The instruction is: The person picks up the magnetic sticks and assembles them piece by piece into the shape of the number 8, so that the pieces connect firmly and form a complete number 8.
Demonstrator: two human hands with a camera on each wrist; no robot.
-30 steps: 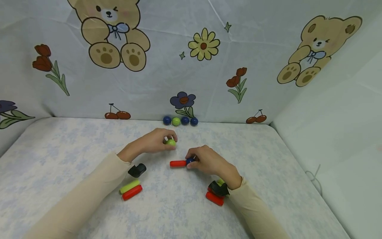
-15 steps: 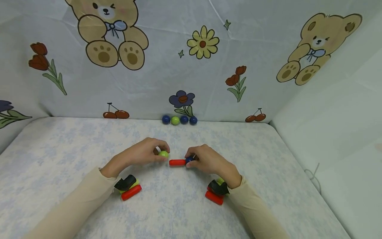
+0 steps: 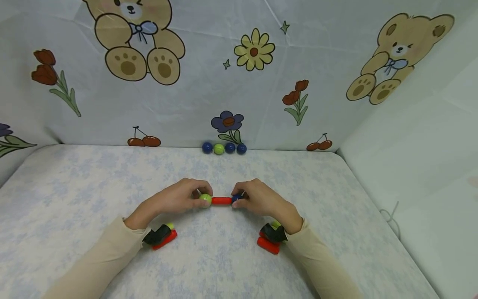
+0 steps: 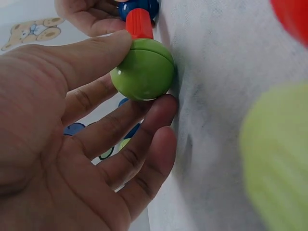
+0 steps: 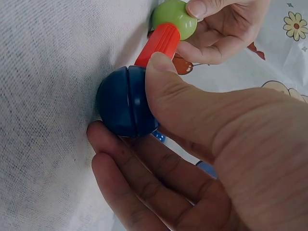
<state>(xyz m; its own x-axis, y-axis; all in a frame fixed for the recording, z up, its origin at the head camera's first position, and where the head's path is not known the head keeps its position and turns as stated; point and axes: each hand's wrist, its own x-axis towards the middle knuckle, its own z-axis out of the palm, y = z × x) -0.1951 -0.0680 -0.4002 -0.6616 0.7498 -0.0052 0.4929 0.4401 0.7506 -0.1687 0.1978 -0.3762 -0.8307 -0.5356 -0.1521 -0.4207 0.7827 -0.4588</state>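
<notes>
A short red rod (image 3: 222,201) lies crosswise on the table, with a ball at each end. At its left end my left hand (image 3: 183,195) pinches a green ball (image 4: 144,72) between thumb and fingers. The ball meets the rod's end in the left wrist view. On the other end sits a dark blue ball (image 5: 124,102), pinched by my right hand (image 3: 261,198). Its thumb lies near where the rod joins the ball. Both balls have a seam line around them and are held close over the cloth.
A row of blue balls (image 3: 241,148) and one green ball (image 3: 218,148) stands at the back against the printed backdrop. Under the left wrist lie a red rod (image 3: 166,240) and a yellow-green rod (image 3: 170,226). More red rods (image 3: 268,245) lie by the right wrist.
My left hand has brought the green ball back toward me and leftward, then to the rod's left end. My right hand stays in place on the blue ball.
</notes>
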